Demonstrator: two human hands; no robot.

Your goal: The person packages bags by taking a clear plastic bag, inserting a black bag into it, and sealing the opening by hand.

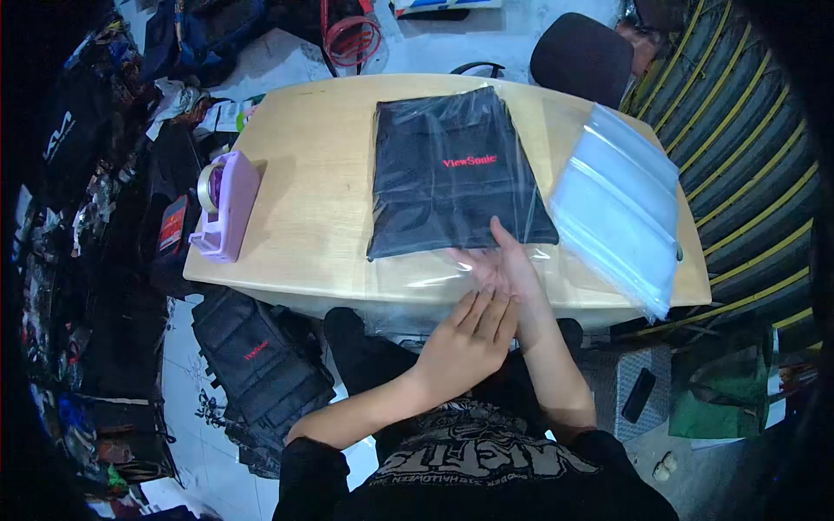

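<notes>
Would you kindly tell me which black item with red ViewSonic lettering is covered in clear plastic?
The upper item, lying on the table; clear plastic extends past its near edge, while the lower-left item shows none.

A single head-worn camera looks forward and steeply down from close above the pale wooden, curved-edged bench. Dark rounded corners make the margins hard to read.

Red "ViewSonic" lettering: on the plastic-covered black bag and on the black backpack below. Pale print, black T-shirt: "MISFITS"; smaller line beneath includes "HALLOWEEN". Red label, far left: text illegible.
</notes>
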